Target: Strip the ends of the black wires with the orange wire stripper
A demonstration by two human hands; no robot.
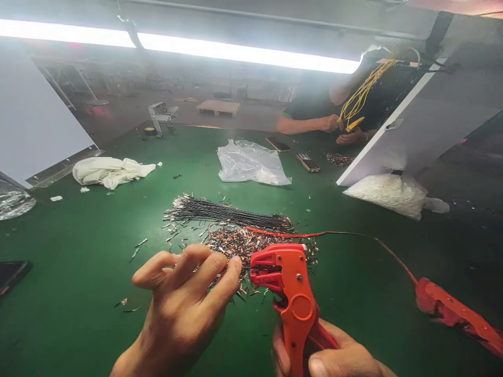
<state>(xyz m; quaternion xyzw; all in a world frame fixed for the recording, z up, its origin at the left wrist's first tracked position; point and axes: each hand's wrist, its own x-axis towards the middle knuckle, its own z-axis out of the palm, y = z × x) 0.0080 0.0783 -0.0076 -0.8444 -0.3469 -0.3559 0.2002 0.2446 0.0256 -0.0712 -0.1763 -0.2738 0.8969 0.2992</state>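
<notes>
My right hand (pixel 334 353) is wrapped round the handle of a red and orange wire stripper (pixel 299 303), its jaws pointing left. My left hand (pixel 188 298) is just left of the jaws, thumb and index finger pinched on a thin black wire (pixel 245 268) whose end runs into the jaws. Behind both hands lies a pile of short wire scraps (pixel 239 243) with bare copper. Beyond the pile, a bundle of long black wires (pixel 231 213) lies across the green table (pixel 98 272).
A red cable leads right to a second red tool (pixel 456 309). Further back are a clear plastic bag (pixel 251 163), a white cloth (pixel 112 172), phones and a white sack (pixel 389 193). Across the table a person's hands (pixel 332 124) hold yellow wires (pixel 363 94).
</notes>
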